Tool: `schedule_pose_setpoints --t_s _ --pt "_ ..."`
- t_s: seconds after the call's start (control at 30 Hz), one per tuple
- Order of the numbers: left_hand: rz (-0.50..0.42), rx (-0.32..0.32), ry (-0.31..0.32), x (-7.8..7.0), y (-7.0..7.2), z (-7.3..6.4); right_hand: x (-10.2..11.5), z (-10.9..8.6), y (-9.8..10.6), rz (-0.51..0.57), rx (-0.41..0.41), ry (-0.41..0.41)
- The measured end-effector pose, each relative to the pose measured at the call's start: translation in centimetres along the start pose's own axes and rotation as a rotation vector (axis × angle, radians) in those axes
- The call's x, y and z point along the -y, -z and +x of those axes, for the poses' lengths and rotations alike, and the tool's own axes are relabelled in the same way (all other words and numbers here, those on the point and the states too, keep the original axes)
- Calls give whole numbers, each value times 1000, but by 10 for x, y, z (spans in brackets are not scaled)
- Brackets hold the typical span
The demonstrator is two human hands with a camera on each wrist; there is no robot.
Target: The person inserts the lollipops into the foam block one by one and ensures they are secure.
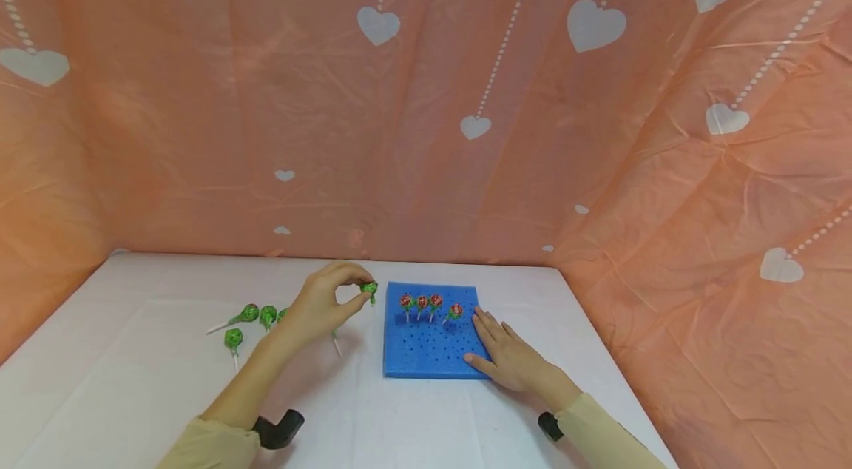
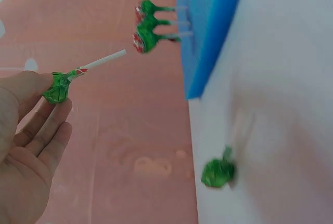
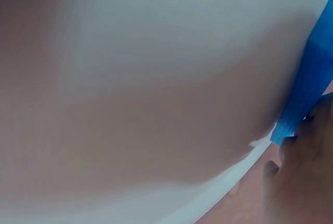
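Note:
My left hand [image 1: 324, 304] pinches a green-wrapped lollipop [image 2: 57, 89] by its head between thumb and fingers. In the left wrist view its white stick points toward the board. The lollipop is held just left of a blue foam board [image 1: 426, 359] dotted with small holes. Several lollipops [image 1: 422, 302] with red and green wrappers stand in a row near the board's far side, and the rightmost one [image 1: 455, 311] leans. My right hand [image 1: 512, 359] rests with fairly straight fingers on the board's right edge; the right wrist view shows its fingers beside the blue foam.
Several loose lollipops lie on the white table [image 1: 133, 351] to the left, among them one [image 1: 233, 339] nearest me and another [image 1: 249, 312] farther back. My left forearm partly covers others. An orange curtain [image 1: 426, 180] with white hearts hangs behind the table and along its right side.

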State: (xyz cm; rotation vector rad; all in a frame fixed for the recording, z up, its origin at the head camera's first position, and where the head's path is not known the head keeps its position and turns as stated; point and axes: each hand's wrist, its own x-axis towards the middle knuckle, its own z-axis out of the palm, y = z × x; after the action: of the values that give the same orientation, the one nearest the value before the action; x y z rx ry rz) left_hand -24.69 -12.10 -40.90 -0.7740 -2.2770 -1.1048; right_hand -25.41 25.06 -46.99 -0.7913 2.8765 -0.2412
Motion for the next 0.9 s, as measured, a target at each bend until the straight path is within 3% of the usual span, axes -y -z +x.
schedule_pose_setpoints --t_s 0.4,0.9 --pt "-101 48 50 -29 -28 26 -1 2 -2 -17 24 -14" --pt "-173 85 19 -50 -67 50 -3 3 -2 -11 4 -11"
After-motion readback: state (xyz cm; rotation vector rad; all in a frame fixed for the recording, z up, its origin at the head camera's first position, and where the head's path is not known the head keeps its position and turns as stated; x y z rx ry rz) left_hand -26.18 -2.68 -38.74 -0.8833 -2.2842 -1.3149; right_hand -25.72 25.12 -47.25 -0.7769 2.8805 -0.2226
